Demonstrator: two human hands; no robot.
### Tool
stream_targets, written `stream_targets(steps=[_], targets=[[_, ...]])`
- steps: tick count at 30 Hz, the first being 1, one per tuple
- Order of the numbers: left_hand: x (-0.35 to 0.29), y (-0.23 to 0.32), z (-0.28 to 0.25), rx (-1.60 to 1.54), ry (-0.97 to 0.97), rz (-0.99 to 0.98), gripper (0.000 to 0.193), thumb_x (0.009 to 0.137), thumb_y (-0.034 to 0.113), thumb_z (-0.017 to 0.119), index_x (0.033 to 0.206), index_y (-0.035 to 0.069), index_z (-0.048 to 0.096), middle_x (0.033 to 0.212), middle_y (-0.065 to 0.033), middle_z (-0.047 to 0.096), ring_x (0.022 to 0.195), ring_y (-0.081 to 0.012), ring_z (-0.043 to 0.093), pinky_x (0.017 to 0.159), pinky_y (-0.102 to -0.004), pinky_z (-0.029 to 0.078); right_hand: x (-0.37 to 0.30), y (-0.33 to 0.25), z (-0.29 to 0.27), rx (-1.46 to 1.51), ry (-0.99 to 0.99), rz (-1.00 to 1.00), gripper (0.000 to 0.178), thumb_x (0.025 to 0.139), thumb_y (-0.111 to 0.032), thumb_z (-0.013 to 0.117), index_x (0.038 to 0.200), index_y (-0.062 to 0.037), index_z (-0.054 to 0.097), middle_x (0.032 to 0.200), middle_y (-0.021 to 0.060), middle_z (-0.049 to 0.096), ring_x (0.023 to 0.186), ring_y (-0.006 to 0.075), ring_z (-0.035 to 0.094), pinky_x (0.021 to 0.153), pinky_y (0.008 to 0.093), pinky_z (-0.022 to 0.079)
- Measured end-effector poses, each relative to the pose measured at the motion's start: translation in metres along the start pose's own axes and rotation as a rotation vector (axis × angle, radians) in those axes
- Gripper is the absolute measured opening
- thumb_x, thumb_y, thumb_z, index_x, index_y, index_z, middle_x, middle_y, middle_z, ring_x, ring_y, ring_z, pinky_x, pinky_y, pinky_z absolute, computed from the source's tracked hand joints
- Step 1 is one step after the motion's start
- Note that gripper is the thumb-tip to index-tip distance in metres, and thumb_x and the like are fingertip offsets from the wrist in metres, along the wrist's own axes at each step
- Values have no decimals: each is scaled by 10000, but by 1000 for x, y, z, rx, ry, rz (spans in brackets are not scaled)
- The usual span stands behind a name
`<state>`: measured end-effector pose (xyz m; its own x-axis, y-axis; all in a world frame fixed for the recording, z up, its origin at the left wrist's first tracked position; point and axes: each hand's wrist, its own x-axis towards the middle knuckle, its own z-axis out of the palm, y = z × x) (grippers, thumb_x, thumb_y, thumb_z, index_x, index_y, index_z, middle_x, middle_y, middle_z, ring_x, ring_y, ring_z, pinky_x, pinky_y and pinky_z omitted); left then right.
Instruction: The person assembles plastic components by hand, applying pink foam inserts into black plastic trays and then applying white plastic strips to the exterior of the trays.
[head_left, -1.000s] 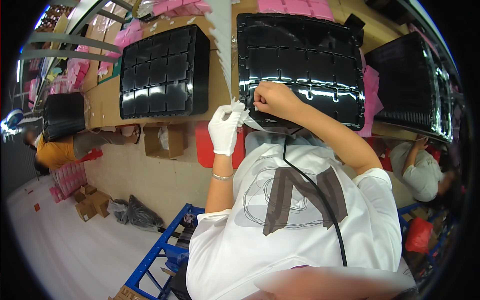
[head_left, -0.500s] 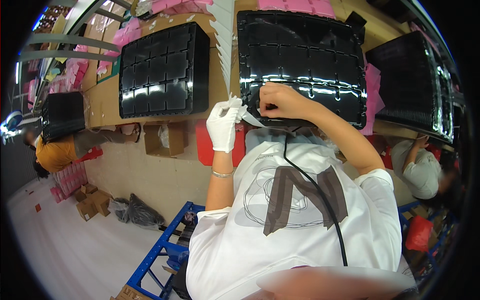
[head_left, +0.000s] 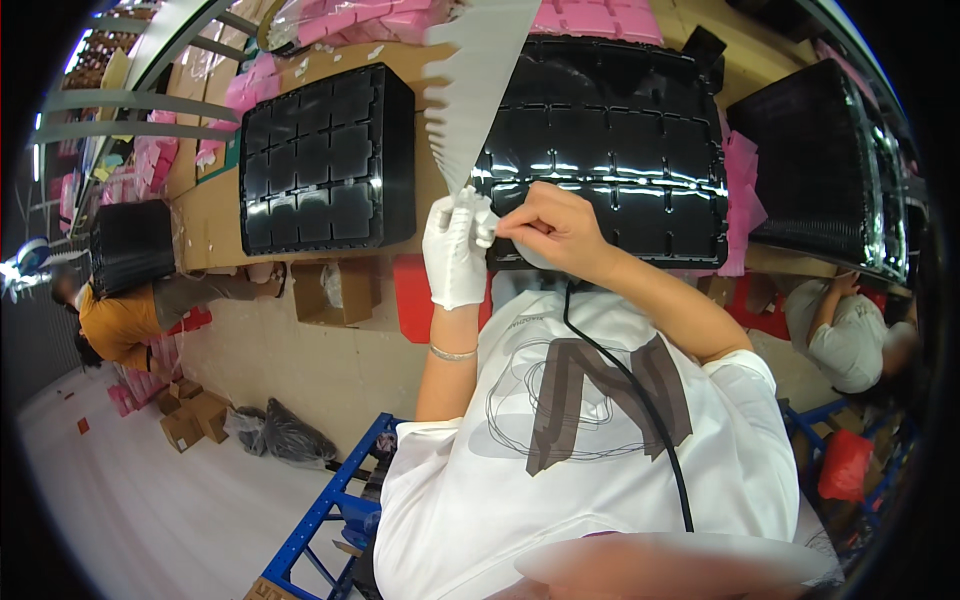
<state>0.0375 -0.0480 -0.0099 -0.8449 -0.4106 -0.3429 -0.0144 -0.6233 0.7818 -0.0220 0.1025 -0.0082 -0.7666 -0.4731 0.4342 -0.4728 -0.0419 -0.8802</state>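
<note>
My left hand [head_left: 455, 250], in a white glove, is closed on a long white strip [head_left: 480, 85] with a notched left edge. The strip rises from the fingers past the top of the view, its broad face turned toward me. My bare right hand [head_left: 557, 228] is pinched, thumb and forefinger meeting at the gloved fingertips. Whatever lies in that pinch is too small to make out. Just beyond both hands sits a large black plastic tray [head_left: 610, 130] with a grid of compartments, its left part covered by the strip.
Another black tray stack [head_left: 315, 160] stands on the brown worktop to the left, and a taller one [head_left: 815, 160] to the right. Pink sheets [head_left: 742, 200] edge the middle tray. A black cable [head_left: 640, 400] runs down my shirt. People work at both sides.
My right hand has come left from over the tray to the gloved fingertips. The strip has turned and swung right, showing its broad face. The view has shifted slightly.
</note>
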Motion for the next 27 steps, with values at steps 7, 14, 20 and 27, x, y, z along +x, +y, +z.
stream_targets(steps=[7,14,20,27], targets=[[18,6,-5,169,67,34,136,1013,163,588,1086,48,592,903,-26,603,689,-23,501,551,-158,393,130,96,-64,-323,-57,92,109,832,-182,762,878,-83,747,726,13,530,629,104,459,583,281,385],[29,9,-7,210,62,22,136,991,166,628,1053,48,604,905,-42,619,671,-30,502,551,-160,390,182,143,-68,-747,-327,166,148,791,-237,700,858,-108,673,833,69,700,820,258,679,714,401,524],[39,14,-7,228,17,12,142,976,176,653,1023,48,612,898,-50,640,667,-34,512,562,-163,395,180,169,-63,-753,-201,42,170,780,-254,715,859,-107,684,831,78,703,823,281,684,716,420,529],[44,15,-5,200,49,19,161,962,178,670,998,27,629,834,-58,676,616,-46,544,530,-168,405,182,160,-60,-751,-252,230,174,790,-260,718,860,-103,689,850,83,703,853,286,678,736,421,528]])
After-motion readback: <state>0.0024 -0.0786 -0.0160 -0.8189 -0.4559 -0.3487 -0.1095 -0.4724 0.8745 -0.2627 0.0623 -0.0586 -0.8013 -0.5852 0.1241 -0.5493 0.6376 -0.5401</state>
